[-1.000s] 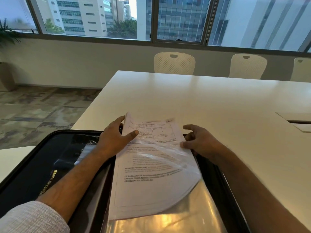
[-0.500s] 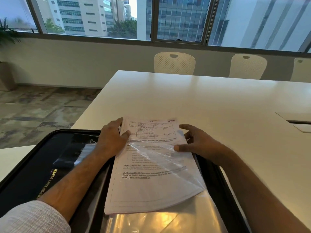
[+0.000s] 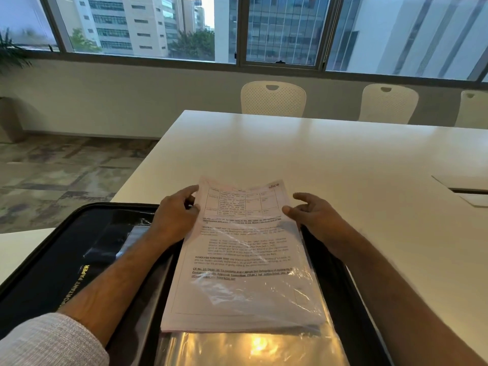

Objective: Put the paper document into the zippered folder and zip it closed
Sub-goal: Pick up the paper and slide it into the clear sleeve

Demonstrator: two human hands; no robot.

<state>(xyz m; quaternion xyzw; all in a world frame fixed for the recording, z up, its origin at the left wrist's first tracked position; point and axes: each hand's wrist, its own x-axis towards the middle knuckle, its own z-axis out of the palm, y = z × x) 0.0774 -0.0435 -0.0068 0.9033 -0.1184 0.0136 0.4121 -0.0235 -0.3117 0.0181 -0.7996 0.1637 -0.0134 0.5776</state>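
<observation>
the paper document (image 3: 245,249) lies in the open zippered folder (image 3: 66,260), partly under a clear plastic sleeve (image 3: 264,294), its top edge poking out toward 12 o'clock over the white tabletop (image 3: 343,159). the left hand (image 3: 174,215) pinches the sheet's edge at 9 o'clock; the right hand (image 3: 314,215) has a loose, open grip at 3 o'clock, seemingly just touching the paper. pushed unevenly, the sheet could buckle or snag the sleeve; left protruding, it could catch in the zip.

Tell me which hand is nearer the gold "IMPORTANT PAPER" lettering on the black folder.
Left. The left hand grips the paper's left edge, up and right of the gold lettering; the right hand is across the white printed paper.
</observation>
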